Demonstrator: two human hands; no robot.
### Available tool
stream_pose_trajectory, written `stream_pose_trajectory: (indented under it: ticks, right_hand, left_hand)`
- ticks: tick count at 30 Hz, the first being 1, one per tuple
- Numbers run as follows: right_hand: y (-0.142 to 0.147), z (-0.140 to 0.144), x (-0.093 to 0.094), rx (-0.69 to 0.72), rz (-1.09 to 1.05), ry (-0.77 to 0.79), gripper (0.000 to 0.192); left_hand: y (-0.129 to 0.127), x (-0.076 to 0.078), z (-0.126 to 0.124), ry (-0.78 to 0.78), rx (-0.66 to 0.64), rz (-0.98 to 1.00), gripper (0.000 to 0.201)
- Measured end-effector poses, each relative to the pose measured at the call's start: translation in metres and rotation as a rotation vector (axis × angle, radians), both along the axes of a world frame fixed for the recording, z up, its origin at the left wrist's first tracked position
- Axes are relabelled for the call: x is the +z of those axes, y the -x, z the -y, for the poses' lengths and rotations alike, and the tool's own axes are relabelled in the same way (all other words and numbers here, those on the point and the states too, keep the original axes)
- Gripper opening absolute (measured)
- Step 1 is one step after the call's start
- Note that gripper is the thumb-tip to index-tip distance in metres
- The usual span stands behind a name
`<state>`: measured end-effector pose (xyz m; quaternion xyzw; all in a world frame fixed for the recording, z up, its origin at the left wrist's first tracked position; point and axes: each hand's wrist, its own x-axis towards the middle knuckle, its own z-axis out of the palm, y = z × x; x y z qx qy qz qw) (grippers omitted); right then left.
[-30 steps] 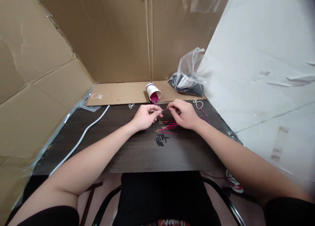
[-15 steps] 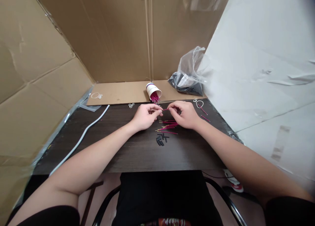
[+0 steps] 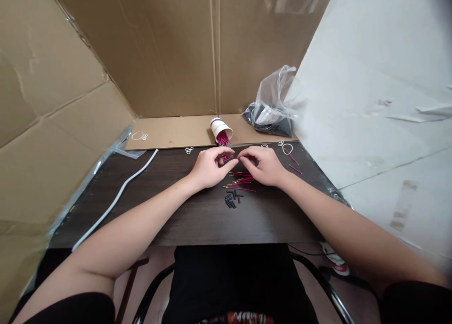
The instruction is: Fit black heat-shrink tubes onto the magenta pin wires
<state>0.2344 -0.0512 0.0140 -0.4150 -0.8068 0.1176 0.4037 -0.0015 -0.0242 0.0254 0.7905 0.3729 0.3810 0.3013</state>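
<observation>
My left hand (image 3: pixel 213 167) is above the middle of the dark table, its thumb and forefinger apart. Its thumb tip reaches close to the fingertips of my right hand (image 3: pixel 262 165), which are pinched together. The thin magenta wire in that pinch is almost wholly hidden by the fingers. Under my right hand lie several magenta wires (image 3: pixel 243 179) with gold-coloured ends. Nearer to me is a small heap of short black tubes (image 3: pixel 230 200). Behind the hands, a white paper cup (image 3: pixel 219 125) rests tipped on its side, with more magenta wires (image 3: pixel 223 138) at its mouth.
At the back right sits a clear plastic bag (image 3: pixel 270 117) with dark contents. Two loose magenta wires (image 3: pixel 295 169) and a white ring (image 3: pixel 287 149) lie at the right. A pale cord (image 3: pixel 122 192) crosses the left side. Cardboard walls (image 3: pixel 169 51) enclose the table (image 3: pixel 197 225).
The left thumb and forefinger have spread apart, and the thumb has moved right, close to the right fingertips. The magenta wire that spanned both hands no longer shows between them.
</observation>
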Motion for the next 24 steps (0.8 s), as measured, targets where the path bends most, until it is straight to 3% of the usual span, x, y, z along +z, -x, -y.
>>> stream_pose_trajectory:
  ticks: [3,9,15,20,24]
  right_hand:
    - [0.002,0.001,-0.002,0.048,0.003,-0.002,0.019]
    - [0.003,0.0,-0.005,0.047,-0.003,0.039,0.015]
    - [-0.01,-0.007,-0.006,-0.094,0.05,0.042,0.037]
    - [-0.018,-0.009,-0.001,0.067,0.221,0.159,0.011]
    - [-0.014,-0.007,0.0,0.117,0.289,0.219,0.012]
  left_hand:
    - [0.002,0.001,0.001,-0.141,-0.024,-0.084,0.015]
    - [0.007,-0.002,-0.004,-0.179,-0.058,-0.151,0.012]
    - [0.02,0.008,-0.024,-0.304,0.128,-0.374,0.013]
    - [0.029,0.005,-0.04,-0.316,0.195,-0.492,0.014]
    - [0.029,0.0,-0.041,-0.262,0.196,-0.537,0.013]
